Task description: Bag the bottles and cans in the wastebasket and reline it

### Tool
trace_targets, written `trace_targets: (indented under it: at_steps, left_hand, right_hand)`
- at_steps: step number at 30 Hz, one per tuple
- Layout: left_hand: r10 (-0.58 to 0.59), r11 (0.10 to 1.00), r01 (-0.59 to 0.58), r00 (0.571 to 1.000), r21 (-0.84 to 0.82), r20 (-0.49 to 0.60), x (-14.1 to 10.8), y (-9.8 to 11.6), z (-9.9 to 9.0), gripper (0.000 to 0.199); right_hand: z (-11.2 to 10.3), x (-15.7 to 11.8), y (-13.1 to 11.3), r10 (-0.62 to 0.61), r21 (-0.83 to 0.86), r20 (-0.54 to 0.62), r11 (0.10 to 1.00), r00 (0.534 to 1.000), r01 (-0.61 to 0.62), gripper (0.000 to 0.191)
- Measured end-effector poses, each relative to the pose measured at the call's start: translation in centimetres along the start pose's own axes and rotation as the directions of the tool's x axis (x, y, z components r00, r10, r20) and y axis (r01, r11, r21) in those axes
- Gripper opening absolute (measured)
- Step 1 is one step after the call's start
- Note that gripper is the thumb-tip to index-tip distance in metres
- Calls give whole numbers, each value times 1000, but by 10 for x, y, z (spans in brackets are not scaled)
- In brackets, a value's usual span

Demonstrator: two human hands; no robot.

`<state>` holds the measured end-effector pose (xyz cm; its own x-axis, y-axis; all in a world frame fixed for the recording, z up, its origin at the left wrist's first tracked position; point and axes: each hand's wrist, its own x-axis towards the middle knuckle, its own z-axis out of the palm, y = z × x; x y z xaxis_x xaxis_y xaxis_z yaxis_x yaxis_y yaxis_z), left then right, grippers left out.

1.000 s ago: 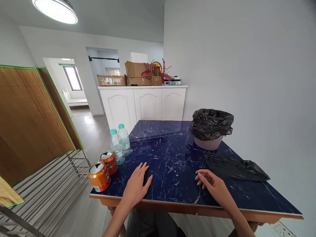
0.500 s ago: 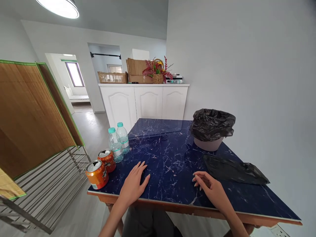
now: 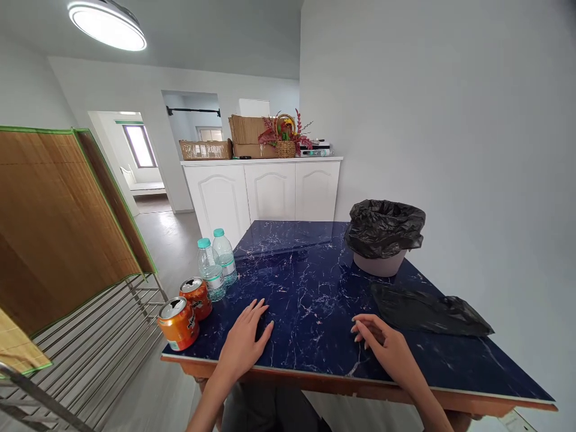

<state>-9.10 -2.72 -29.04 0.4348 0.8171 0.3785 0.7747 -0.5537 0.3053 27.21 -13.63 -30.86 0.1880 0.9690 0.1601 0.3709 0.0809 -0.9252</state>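
My left hand lies flat on the dark blue marbled table, palm down, thumb spread and nothing in it. To its left stand two orange soda cans, the front can and the back can, both with opened tops. Behind them are two clear plastic bottles with teal caps, a nearer bottle and a farther bottle. My right hand rests on its side on the tabletop, loosely curled and holding nothing. Nearest to it lies a flattened black plastic bag.
A trash bin lined with a black bag stands at the table's right rear. Beyond the table is a white cabinet with cardboard boxes and a flower basket. A metal rack with bamboo matting stands left.
The view has tilted up slightly, so the room sits a little lower in the picture. Both hands and the things on the table stay in place.
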Motion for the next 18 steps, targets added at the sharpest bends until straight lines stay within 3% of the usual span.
trace_targets:
  at_steps: [9, 11, 13, 16, 18]
  left_hand:
    - [13, 1000, -13, 1000, 1, 10, -1, 3, -4, 44]
    - [20, 1000, -20, 1000, -4, 4, -2, 3, -4, 43]
    - [25, 1000, -25, 1000, -9, 2, -2, 1, -3, 43]
    - [13, 1000, -13, 1000, -15, 8, -2, 1, -1, 44]
    - [6, 1000, -6, 1000, -19, 14, -2, 1, -1, 44]
  right_hand:
    - [1, 5, -4, -22, 6, 53, 1000, 998, 22, 49]
    - [-8, 17, -17, -71, -29, 44, 997, 996, 73, 46]
    - [-24, 34, -40, -165, -151, -40, 976, 986, 157, 40]
    - [-57, 67, -86, -372, -375, -227, 886, 900, 272, 32]
    - [-78, 88, -114, -461, -501, -298, 821, 836, 274, 33]
